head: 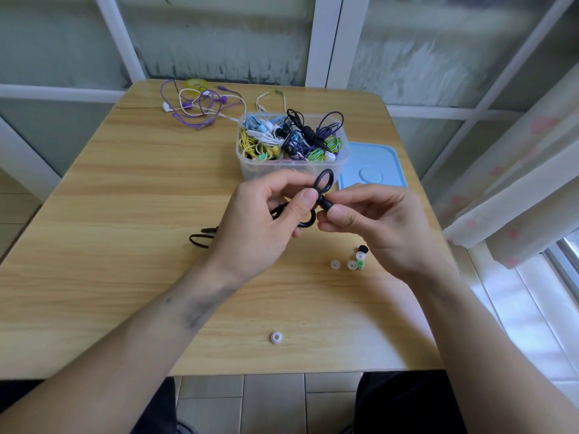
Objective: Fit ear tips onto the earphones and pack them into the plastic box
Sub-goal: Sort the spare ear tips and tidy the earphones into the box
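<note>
- While your left hand (266,223) curls its fingers and thumb round the black earphones (322,186), the flat black cable stands up in a loop above your thumb, and a second loop shows beneath it.
- Your right hand (376,223) pinches the black earbud end between thumb and forefinger, touching your left thumb tip; whether a tip sits on that bud cannot be told.
- A length of the same black cable (200,239) trails out from under your left wrist and lies folded on the wooden table (125,183).
- Plastic box (291,145): clear, open, standing just beyond your hands, heaped with coiled earphones in yellow, green, white, blue, purple and black, some loops rising above its rim.
- Blue lid (372,164): flat on the table, against the right side of the box.
- Ear tips, loose cluster (354,261): near your right wrist, on the table; two translucent white, one green, one black, one further white beside them.
- Single white ear tip (276,337): alone near the table's front edge, well apart from the cluster.
- Purple and white earphones (200,104): tangled at the far left of the table, uncoiled.
- Yellow tape roll (195,83): at the far edge, behind that tangle.
</note>
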Action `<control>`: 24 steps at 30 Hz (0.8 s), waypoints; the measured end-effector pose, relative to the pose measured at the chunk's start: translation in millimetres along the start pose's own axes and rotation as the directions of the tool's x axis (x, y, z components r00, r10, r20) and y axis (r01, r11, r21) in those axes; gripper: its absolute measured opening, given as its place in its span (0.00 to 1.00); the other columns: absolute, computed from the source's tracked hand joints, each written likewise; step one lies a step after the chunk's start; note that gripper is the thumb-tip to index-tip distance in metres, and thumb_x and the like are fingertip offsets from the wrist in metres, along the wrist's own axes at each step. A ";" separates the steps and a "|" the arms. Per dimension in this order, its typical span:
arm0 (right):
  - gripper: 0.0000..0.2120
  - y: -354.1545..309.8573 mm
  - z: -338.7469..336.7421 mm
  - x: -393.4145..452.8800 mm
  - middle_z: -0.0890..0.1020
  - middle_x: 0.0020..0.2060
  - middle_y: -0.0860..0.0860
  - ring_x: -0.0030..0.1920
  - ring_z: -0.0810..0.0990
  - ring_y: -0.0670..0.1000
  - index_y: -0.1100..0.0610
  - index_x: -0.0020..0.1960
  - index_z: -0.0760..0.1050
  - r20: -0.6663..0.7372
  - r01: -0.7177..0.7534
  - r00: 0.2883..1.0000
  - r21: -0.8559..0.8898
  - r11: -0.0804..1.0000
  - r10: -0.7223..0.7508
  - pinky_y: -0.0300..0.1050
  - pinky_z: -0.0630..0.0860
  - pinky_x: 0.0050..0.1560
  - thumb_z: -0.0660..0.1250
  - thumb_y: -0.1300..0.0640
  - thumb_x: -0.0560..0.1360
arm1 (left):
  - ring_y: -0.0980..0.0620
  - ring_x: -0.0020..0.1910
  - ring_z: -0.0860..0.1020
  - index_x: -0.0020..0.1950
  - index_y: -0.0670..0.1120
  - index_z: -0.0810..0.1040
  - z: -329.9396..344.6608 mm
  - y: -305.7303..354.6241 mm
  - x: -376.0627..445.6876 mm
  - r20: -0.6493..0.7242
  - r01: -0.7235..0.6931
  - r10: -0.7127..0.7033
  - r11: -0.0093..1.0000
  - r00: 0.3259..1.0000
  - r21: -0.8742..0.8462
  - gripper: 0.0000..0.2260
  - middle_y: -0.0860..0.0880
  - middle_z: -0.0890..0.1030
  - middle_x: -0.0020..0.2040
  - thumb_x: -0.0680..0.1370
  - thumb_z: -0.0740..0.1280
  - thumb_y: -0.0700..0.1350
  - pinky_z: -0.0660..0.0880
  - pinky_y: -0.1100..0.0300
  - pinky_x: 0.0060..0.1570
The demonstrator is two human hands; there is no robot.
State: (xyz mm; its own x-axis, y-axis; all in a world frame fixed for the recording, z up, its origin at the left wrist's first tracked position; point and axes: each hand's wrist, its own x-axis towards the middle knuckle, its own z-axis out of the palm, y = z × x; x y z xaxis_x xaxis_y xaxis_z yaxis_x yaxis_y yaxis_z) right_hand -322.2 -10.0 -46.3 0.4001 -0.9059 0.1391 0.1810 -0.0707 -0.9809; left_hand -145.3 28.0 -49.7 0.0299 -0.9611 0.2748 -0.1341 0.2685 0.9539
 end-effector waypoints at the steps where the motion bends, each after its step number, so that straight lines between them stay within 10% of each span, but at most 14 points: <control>1: 0.08 -0.2 -0.1 -0.2 0.87 0.39 0.55 0.40 0.86 0.56 0.55 0.44 0.87 0.001 0.000 1.000 -0.001 1.000 0.000 0.46 0.83 0.45 0.73 0.63 0.66 | 0.53 0.41 0.82 0.57 0.44 0.80 0.3 -0.2 -0.2 0.005 0.002 -0.002 1.000 1.000 0.000 0.08 0.49 0.85 0.48 0.79 0.66 0.40 0.79 0.58 0.34; 24: 0.07 2.7 -3.6 -3.2 0.86 0.35 0.55 0.34 0.85 0.53 0.57 0.42 0.86 0.076 0.001 0.997 -0.071 0.997 0.005 0.42 0.82 0.39 0.73 0.65 0.66 | 0.63 0.33 0.79 0.47 0.46 0.78 2.7 -3.4 -5.6 0.082 -0.034 0.032 0.999 0.996 0.022 0.09 0.55 0.84 0.39 0.78 0.66 0.32 0.74 0.68 0.36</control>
State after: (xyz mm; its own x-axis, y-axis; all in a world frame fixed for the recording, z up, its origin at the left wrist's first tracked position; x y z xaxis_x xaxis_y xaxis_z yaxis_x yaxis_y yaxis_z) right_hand -326.2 -8.8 -49.9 0.4683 -0.8717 0.1446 0.1173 -0.1009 -0.9880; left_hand -147.7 32.2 -54.8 -0.0555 -0.9540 0.2946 -0.1572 0.2997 0.9410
